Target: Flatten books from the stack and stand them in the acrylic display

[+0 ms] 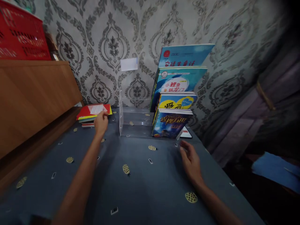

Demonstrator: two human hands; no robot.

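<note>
My left hand (101,122) is at the right side of a low stack of books and booklets (87,125) at the back left. Its fingers curl in at the edge of the top red-covered book (87,111), which has a pale panel and a yellow edge; some fingertips are hidden. A clear acrylic book rack (121,117) stands at the back centre, its left part bare. Upright in its right part are several books in stepped rows, a dark blue one (170,125) in front. Apart from these, my right hand (191,161) hovers with fingers loosely spread, holding nothing.
A dark patterned cloth (140,178) covers the table, whose right edge runs beside my right arm. A wooden cabinet (35,100) bounds the left side, with a red basket (23,34) on top. Behind the rack's right end lies a flat white-and-red item (186,132).
</note>
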